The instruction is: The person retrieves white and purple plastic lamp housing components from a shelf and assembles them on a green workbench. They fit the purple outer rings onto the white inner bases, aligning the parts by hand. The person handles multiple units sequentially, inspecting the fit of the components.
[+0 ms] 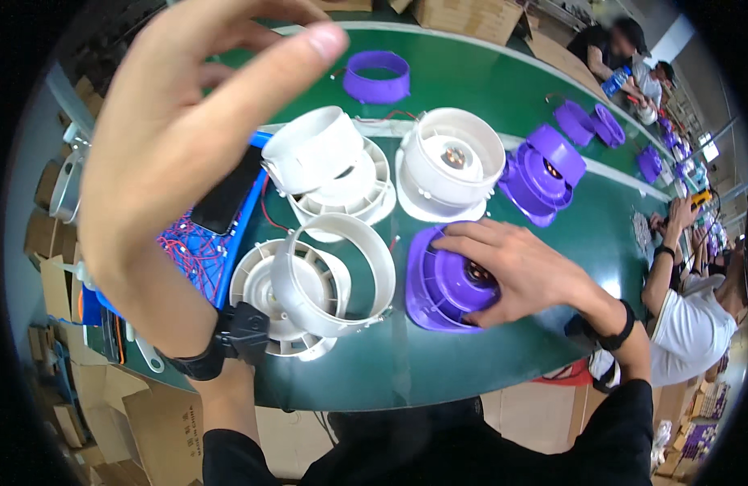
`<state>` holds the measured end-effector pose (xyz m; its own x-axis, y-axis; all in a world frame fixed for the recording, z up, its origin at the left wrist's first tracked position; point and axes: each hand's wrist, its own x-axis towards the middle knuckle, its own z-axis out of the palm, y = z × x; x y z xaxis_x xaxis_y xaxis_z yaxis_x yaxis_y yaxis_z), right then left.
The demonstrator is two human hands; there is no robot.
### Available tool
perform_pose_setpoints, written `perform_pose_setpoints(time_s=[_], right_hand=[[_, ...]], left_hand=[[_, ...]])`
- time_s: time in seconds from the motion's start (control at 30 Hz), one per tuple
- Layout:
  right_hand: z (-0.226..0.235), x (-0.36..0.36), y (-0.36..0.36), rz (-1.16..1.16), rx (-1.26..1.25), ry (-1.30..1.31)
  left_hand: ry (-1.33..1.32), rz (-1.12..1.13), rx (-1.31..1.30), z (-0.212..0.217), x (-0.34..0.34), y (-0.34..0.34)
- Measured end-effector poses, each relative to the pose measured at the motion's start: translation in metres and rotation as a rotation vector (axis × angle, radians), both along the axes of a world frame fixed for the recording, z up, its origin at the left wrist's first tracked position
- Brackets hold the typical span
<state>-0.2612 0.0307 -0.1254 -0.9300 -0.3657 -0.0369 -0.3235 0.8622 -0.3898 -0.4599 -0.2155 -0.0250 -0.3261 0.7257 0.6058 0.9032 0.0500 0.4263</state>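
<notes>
My right hand [526, 269] grips the purple round plastic housing [432, 285] at the table's near side, fingers over its rim. Copper-coloured parts show in its centre, partly under my hand. My left hand [175, 121] is raised at the upper left, close to the camera, thumb and fingers apart with nothing visible in them; part of it runs out of the picture. To the left of the purple housing, a loose white ring [341, 324] leans on a white ribbed base [286, 279]. Behind stand another white ring [309, 150] tilted on its base and a white housing [455, 158].
A blue tray [242, 231] with red wires [194, 255] and a dark phone-like slab [228, 190] sits at left. Further purple housings [542, 182] and a purple ring [376, 78] stand on the green table [463, 373]. Co-workers [690, 324] sit to the right.
</notes>
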Motion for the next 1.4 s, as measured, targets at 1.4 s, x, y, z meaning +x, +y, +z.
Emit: perform_pose_setpoints(time_s=[1.4], right_hand=[[0.005, -0.231, 0.125, -0.469, 0.146, 0.170]], left_hand=[[0.053, 0.185, -0.026, 0.007, 0.001, -0.020]])
